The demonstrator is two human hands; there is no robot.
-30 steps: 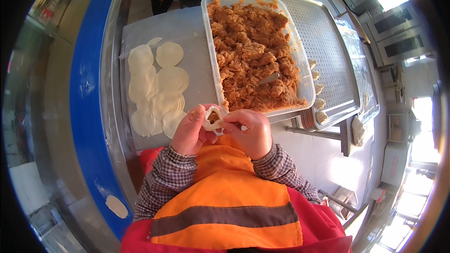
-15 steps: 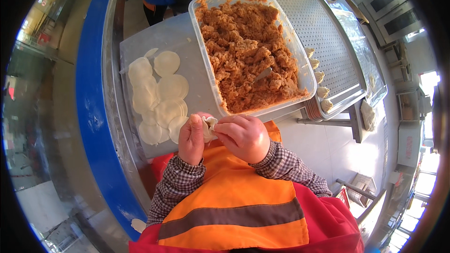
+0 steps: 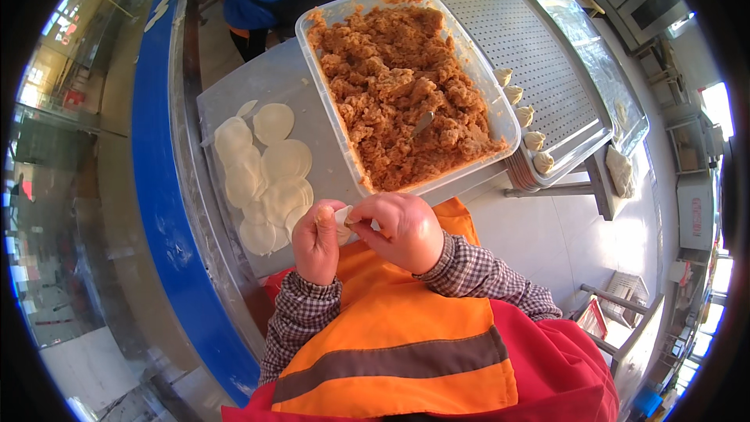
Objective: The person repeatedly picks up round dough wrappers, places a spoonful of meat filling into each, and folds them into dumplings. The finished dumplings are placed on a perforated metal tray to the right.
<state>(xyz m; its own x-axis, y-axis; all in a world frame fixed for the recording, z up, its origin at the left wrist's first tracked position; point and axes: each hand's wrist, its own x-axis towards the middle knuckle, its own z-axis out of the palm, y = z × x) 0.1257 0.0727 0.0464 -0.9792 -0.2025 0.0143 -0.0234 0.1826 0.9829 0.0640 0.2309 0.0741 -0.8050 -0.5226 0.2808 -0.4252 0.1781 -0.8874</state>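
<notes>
Between left fingers [image 3: 323, 223] and right fingers [image 3: 370, 210]: dough wrapper [image 3: 341, 217], clamped by both.

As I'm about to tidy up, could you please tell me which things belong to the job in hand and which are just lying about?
Likely part of the job:
Dough piece between left hand and right hand
Round wrappers
Tub of filling, metal utensil
Tray, dumplings

Seemingly just lying about:
Pale scraps on blue edge
White box

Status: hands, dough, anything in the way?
Left hand holding, right hand pinching. Dough wrapper between them, small, partly hidden. Nothing visibly in the way; filling tub just beyond the hands.
</notes>
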